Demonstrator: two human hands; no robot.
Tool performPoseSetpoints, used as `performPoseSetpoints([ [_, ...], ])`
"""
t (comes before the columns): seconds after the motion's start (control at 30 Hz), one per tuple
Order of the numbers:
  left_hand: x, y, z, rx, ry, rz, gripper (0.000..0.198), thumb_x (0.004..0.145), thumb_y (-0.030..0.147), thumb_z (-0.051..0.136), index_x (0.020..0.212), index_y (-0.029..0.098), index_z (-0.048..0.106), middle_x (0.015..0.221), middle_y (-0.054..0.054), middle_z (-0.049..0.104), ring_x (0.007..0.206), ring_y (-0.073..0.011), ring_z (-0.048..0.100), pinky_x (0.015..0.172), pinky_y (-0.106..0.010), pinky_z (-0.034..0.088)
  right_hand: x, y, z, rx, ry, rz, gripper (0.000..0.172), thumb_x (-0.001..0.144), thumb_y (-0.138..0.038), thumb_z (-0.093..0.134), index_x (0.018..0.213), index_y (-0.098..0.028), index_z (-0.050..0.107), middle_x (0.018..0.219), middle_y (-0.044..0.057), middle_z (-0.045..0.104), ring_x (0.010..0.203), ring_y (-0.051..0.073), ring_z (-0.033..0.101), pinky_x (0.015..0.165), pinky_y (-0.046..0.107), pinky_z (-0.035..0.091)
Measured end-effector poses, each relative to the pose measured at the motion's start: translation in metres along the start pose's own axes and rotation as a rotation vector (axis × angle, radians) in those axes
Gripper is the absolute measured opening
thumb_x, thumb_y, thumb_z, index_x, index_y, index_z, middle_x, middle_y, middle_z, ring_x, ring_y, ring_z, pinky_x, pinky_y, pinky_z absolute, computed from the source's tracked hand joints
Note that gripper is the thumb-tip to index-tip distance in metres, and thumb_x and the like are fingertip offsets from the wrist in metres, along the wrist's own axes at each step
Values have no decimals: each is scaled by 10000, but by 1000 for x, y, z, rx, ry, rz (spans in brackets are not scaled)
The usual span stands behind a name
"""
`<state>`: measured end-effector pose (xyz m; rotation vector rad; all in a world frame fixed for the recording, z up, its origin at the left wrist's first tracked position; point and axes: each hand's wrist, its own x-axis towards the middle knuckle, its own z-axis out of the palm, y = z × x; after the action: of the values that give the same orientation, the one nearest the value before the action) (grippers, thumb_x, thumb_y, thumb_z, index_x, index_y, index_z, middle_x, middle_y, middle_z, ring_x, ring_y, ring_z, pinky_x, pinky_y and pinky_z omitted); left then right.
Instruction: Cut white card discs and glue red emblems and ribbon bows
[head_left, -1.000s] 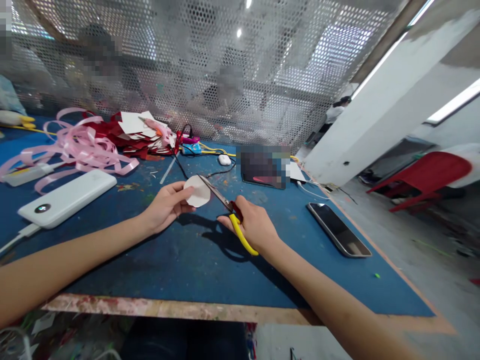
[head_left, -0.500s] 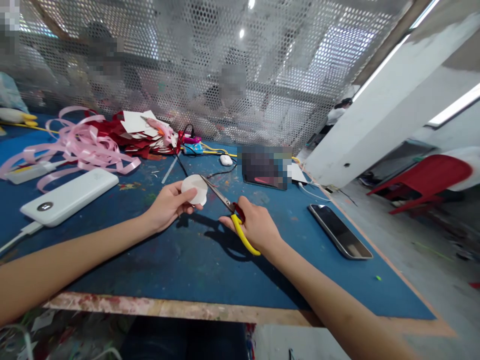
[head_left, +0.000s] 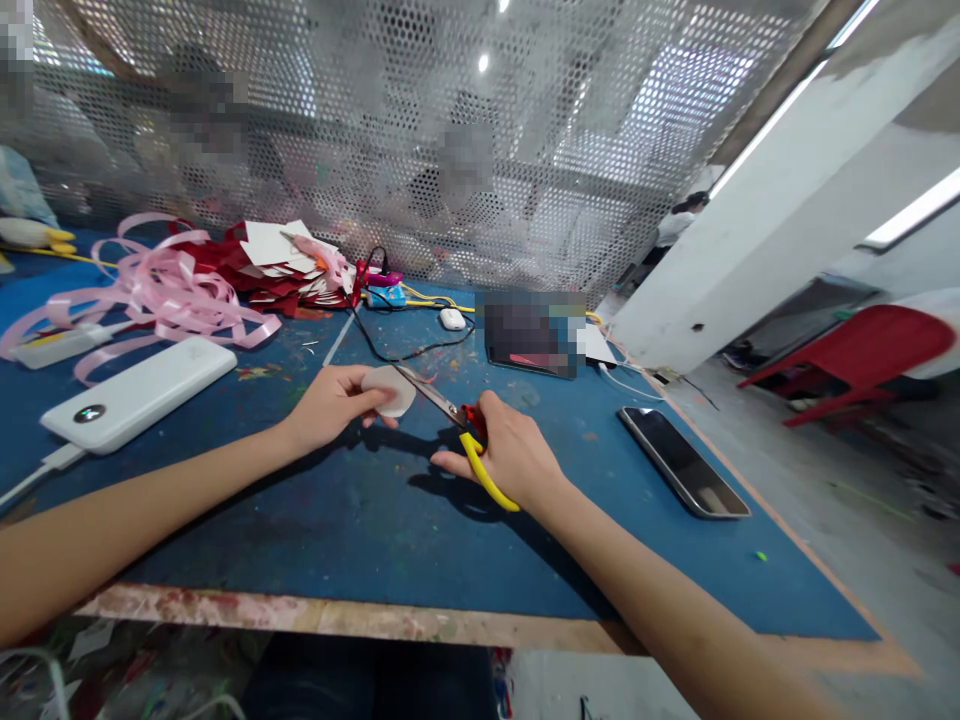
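Note:
My left hand (head_left: pixel 330 405) pinches a small round piece of pale pink paper (head_left: pixel 390 390) just above the blue table (head_left: pixel 360 520). My right hand (head_left: pixel 510 450) grips scissors (head_left: pixel 457 425) with yellow and red handles. Their blades point left and meet the right edge of the paper round. Both forearms reach in from the near edge of the table.
A white power bank (head_left: pixel 135 392) lies at the left, with curls of pink ribbon (head_left: pixel 165 290) and a pile of red and white paper scraps (head_left: pixel 277 262) behind it. A dark phone (head_left: pixel 682 460) lies at the right. A perforated metal screen (head_left: pixel 420 140) closes the back; people sit beyond it.
The paper round has tilted flatter and dropped a little in my left hand. The scissors stay at its right edge, and my right hand has barely shifted.

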<state>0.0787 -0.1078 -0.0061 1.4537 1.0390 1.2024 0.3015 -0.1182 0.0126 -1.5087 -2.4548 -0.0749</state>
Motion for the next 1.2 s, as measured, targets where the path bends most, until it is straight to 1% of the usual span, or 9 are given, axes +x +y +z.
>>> performPoseSetpoints([
  [0.13,-2,-1,0,61,-20,23,195,726,326,612,711,136,651,560,-41,670,386,-87,484,414,-202,393,1,2,2,0,-2,-4,545,652,-718,506,788,-200,402,648,34,546,586,208,546,500,242,286],
  [0.3,0,1,0,54,-31,3,212,723,340,616,736,132,651,562,-46,671,387,-90,488,403,-200,377,2,6,5,-32,38,-55,469,771,-663,395,755,-194,422,662,48,556,589,195,539,527,247,293],
  [0.37,2,1,0,25,-24,-13,210,710,333,631,753,128,646,547,-43,662,391,-95,497,398,-200,371,2,6,7,-49,45,-55,469,792,-652,362,740,-191,437,656,53,559,569,188,531,520,248,281],
  [0.53,5,-2,0,-63,-1,-51,240,686,357,661,779,138,629,572,-13,648,451,-98,546,405,-176,369,2,6,8,-58,50,-53,509,790,-670,340,714,-184,471,624,57,561,555,180,526,513,246,266],
  [0.67,7,-5,-4,-48,24,-68,286,680,398,667,779,132,624,573,7,618,468,-85,528,420,-169,366,3,6,7,-61,49,-40,527,782,-682,345,705,-181,489,606,58,564,557,179,536,510,243,265],
  [0.93,10,-11,-9,-79,79,-24,306,655,402,695,779,129,633,576,13,592,465,-82,506,421,-174,350,3,6,7,-62,42,-36,541,791,-682,328,703,-176,499,590,64,572,559,188,554,505,243,268],
  [1.03,11,-11,-9,-85,82,-14,292,653,395,700,753,129,631,566,15,583,471,-83,503,425,-174,350,2,6,7,-61,37,-39,543,806,-671,310,705,-174,502,584,65,573,555,190,557,503,244,268],
  [1.2,11,-12,-10,-98,79,-12,286,652,386,707,762,131,639,579,10,597,467,-78,504,423,-169,353,3,8,9,-74,40,-44,553,804,-676,307,700,-172,508,576,66,577,553,190,565,498,242,265],
])
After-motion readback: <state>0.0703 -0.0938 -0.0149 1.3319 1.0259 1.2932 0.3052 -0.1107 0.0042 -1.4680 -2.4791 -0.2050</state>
